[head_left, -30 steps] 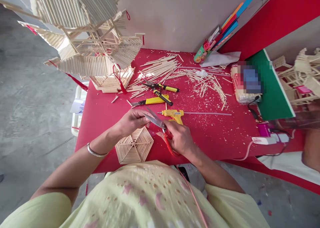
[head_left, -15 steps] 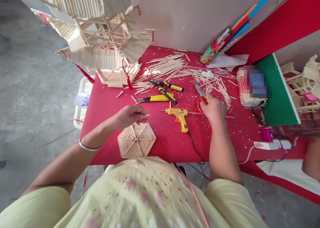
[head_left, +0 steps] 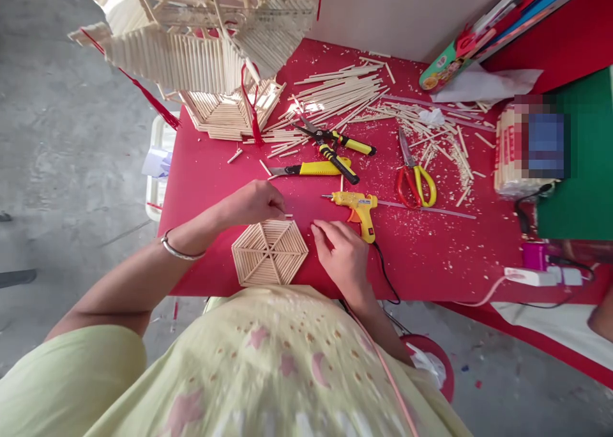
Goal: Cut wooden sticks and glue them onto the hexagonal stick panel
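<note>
My left hand [head_left: 256, 204] is closed at the upper edge of a hexagonal panel of wooden sticks [head_left: 271, 255], with the end of a small stick [head_left: 288, 216] showing at its fingertips. To the right of the panel, my right hand [head_left: 341, 248] has its fingers slightly apart and holds nothing visible. Close beyond it lies a yellow glue gun [head_left: 357, 207] with a glue stick in its rear. Scissors with red and yellow handles [head_left: 416, 184] rest farther right. Black-and-yellow pliers [head_left: 335, 149] lie past a yellow cutter [head_left: 318, 168].
A tasselled stick-built pagoda [head_left: 177, 53] stands at the back left. Loose sticks [head_left: 340, 95] and chips are strewn at the back. A green cup [head_left: 440, 69], a stick bundle [head_left: 510, 156] and a power strip [head_left: 529, 276] are on the right.
My right hand has let go of the scissors and moved left, near the panel. My left hand is lower over the panel's upper edge. The view has shifted, and the scissors lie on the table.
</note>
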`<state>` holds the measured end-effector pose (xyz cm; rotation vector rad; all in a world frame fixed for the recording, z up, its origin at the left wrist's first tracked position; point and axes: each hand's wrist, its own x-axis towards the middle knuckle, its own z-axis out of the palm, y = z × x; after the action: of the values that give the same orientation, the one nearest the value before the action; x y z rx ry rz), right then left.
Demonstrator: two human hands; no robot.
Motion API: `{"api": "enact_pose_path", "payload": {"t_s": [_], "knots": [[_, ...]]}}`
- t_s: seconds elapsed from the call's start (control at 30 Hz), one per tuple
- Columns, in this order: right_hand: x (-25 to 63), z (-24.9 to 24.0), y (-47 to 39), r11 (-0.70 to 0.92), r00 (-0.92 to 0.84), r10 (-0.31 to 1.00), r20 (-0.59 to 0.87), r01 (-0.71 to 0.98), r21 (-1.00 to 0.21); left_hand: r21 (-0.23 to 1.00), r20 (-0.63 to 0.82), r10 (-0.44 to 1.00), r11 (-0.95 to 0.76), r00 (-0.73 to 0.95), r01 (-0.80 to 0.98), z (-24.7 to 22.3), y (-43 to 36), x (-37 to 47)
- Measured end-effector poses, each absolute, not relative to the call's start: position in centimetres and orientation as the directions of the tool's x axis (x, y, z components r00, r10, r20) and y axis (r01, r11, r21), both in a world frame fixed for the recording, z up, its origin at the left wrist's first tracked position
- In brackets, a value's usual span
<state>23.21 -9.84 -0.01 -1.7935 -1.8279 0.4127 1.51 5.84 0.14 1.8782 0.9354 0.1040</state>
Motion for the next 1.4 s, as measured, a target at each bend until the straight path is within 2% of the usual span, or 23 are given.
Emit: {"api": "enact_pose_path", "payload": {"t_s": [0.13,0.23,0.4,0.6,0.8,1.07,1.4], "knots": [[24.8,0.1,-10.0,0.008,0.107,0.974,0.199,0.864,-0.503,0.765,-0.322,0.63,-0.267,0.707,0.586,0.1,5.8,1.7],[24.6,0.2,-10.0,0.032,0.082,0.978,0.191,0.848,-0.529,0.747,-0.322,0.63,-0.29,0.707,0.598,0.2,5.8,1.9],[21.6,-0.4,-10.1,0.079,-0.034,0.996,0.085,0.78,-0.621,0.739,-0.297,0.592,-0.354,0.749,0.573,0.5,6.3,1.8],[20.3,-1.2,-8.5,0.047,-0.049,0.999,0.011,0.835,-0.548,0.716,-0.334,0.484,-0.427,0.808,0.552,0.7,7.1,1.6],[20.5,-0.4,-5.4,0.094,-0.15,0.986,-0.067,0.847,-0.524,0.735,-0.338,0.503,-0.388,0.796,0.557,0.8,6.9,1.4],[20.7,0.6,-2.6,0.191,-0.306,0.935,-0.181,0.861,-0.471,0.806,-0.268,0.545,-0.324,0.794,0.495,0.5,6.4,0.2],[20.8,0.6,-2.5,0.191,-0.316,0.934,-0.166,0.836,-0.513,0.625,-0.432,0.538,-0.399,0.723,0.671,1.1,7.5,0.0]]}}
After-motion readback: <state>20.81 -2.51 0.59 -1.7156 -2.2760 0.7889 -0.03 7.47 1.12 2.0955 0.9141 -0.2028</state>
